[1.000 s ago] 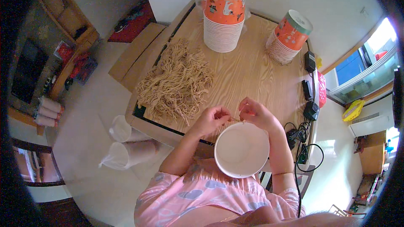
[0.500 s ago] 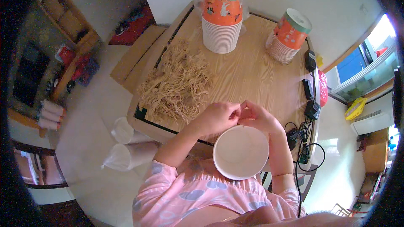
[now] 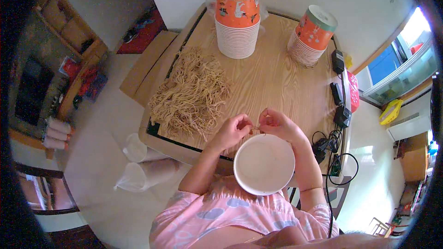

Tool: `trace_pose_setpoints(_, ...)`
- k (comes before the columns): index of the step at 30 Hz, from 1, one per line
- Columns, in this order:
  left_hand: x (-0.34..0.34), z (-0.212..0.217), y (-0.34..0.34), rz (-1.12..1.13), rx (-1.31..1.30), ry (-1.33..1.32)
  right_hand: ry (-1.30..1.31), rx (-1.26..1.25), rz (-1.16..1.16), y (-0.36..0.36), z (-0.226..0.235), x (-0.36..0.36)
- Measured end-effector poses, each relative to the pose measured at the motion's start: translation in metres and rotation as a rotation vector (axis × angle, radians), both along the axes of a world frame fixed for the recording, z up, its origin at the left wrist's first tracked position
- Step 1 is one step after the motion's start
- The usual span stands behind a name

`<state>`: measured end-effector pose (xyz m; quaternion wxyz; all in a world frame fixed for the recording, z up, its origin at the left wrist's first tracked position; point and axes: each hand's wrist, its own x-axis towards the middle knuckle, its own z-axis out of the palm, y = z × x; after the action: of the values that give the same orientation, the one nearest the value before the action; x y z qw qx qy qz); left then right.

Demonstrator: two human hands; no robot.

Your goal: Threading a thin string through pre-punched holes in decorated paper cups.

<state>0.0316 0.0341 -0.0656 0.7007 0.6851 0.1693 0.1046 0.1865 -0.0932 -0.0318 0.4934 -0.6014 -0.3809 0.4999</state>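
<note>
My left hand (image 3: 236, 130) and my right hand (image 3: 277, 125) face each other at the table's near edge, fingertips pinched. Between them runs a short, thin brown strand (image 3: 256, 129), one end in each hand; whether it is string or a dried root I cannot tell. Just below my fingers, close against my body, is a round white paper tub (image 3: 264, 165), its mouth facing up and pale inside. A heap of tan, string-like strands (image 3: 191, 94) lies on the table to the left of my hands.
A tall stack of paper tubs (image 3: 237, 18), orange and green on top, stands at the table's back. A shorter stack (image 3: 314, 34) is to its right. Black adapters (image 3: 342, 116) and tangled cables line the right edge. Bagged cup stacks (image 3: 145, 175) lie on the floor at left.
My hands have drawn a little apart, and the thin strand now shows between them. The tub stays in about the same place below them.
</note>
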Motion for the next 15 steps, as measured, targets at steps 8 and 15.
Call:
trace_pose_setpoints(8,-0.002,0.018,-0.007,-0.02,-0.015,-0.088,0.009,-0.028,-0.002,0.0,0.001,-0.003)
trace_pose_setpoints(15,0.002,0.017,-0.01,0.029,0.018,-0.027,0.12,0.029,0.018,-0.001,0.004,-0.005)
